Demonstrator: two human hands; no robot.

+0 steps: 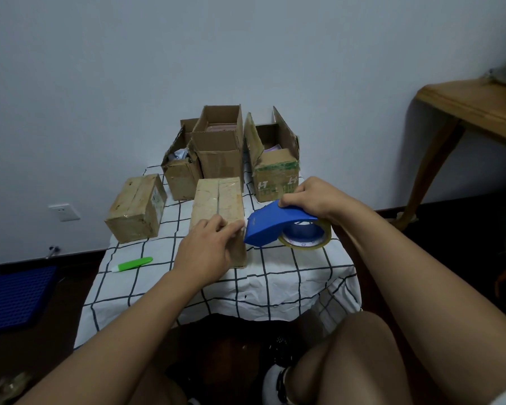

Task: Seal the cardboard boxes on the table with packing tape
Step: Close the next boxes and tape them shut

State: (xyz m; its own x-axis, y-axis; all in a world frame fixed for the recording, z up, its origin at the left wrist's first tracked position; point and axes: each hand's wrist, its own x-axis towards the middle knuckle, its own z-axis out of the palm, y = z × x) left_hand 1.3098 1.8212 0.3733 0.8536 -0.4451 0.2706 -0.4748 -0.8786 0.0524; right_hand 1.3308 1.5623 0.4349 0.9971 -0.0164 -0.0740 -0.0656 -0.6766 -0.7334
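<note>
A closed cardboard box (218, 200) with clear tape along its top seam lies in the middle of the table. My left hand (208, 247) rests on its near end, fingers lying over the top edge. My right hand (310, 197) grips a blue tape dispenser (270, 226) holding a roll of clear packing tape (307, 241), just right of that box's near corner. A second closed, taped box (136, 209) sits to the left. Three boxes stand with flaps up at the back: a small one (180, 173), a tall one (219, 150) and one with green print (275, 168).
The table carries a white cloth with a dark grid (275, 276). A green and white pen-like tool (132, 264) lies near the front left. A blue crate (12, 299) sits on the floor at left, a wooden table (473, 109) stands at right. My knees are below the table's front edge.
</note>
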